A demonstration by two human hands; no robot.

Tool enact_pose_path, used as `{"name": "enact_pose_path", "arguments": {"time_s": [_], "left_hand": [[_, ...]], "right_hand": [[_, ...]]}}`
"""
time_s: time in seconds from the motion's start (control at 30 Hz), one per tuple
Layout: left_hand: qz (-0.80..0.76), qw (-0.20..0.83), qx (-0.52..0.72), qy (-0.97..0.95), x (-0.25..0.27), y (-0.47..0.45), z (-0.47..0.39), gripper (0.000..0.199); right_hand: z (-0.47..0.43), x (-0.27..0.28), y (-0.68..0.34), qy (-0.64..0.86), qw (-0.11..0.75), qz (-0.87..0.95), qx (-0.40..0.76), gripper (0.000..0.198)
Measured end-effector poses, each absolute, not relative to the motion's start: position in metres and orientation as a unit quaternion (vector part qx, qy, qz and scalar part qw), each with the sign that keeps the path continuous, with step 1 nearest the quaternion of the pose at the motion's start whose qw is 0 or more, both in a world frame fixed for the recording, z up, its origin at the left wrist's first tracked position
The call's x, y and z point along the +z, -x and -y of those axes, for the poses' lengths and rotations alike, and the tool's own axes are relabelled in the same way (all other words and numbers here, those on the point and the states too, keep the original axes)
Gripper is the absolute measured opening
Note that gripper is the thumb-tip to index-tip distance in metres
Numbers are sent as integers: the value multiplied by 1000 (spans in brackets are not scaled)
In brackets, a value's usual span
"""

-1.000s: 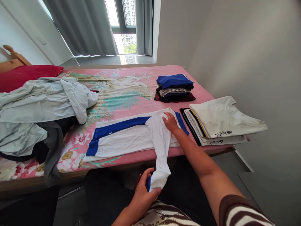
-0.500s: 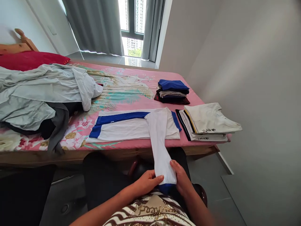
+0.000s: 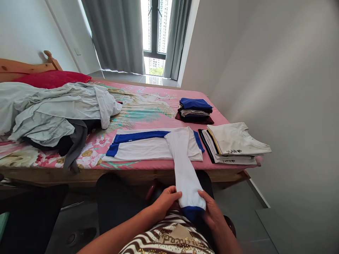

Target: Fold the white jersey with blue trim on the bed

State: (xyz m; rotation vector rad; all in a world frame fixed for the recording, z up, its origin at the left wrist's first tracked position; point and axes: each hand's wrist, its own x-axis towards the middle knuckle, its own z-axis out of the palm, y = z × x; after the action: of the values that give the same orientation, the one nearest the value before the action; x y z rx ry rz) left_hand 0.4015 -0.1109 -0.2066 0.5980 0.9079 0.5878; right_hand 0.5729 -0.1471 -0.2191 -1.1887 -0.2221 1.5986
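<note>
A white garment with blue trim [image 3: 148,148] lies folded lengthwise along the near edge of the bed. Its sleeve [image 3: 185,173] hangs over that edge toward my body and ends in a blue cuff. Just above the cuff, my left hand [image 3: 168,201] pinches the sleeve's left edge between thumb and fingers. On the opposite edge my right hand [image 3: 210,206] grips the fabric, thumb on top and fingers underneath. The sleeve is stretched flat between both hands, over my lap.
Folded white T-shirts [image 3: 238,141] are stacked at the bed's right corner. Behind them sits a pile of dark and blue folded clothes [image 3: 195,111]. A loose heap of grey and white clothes [image 3: 60,113] covers the left side, near a red pillow [image 3: 55,78]. A wall [image 3: 286,106] rises at right.
My hands and the sleeve's cuff end have shifted slightly right, and more of the blue cuff shows. The camera view has tilted a little, so the bed sits lower and further right.
</note>
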Motion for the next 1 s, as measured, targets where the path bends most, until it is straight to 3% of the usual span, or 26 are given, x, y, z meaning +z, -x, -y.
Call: {"name": "enact_pose_path", "arguments": {"time_s": [0.27,0.57,0.73,0.87,1.0], "left_hand": [[-444,821,222,-282,-221,-401,93,57],[-434,757,400,-280,-230,-421,62,49],[-454,783,328,-271,-224,-423,61,53],[-459,786,246,-334,-226,-413,51,52],[-513,678,201,-486,-231,-394,30,46]], "right_hand": [[147,-244,-572,497,541,109,669,36],[116,-269,-591,546,471,192,666,39],[59,-265,-594,551,444,201,677,49],[36,-268,-582,534,460,210,678,44],[37,-271,-581,531,477,209,669,37]]}}
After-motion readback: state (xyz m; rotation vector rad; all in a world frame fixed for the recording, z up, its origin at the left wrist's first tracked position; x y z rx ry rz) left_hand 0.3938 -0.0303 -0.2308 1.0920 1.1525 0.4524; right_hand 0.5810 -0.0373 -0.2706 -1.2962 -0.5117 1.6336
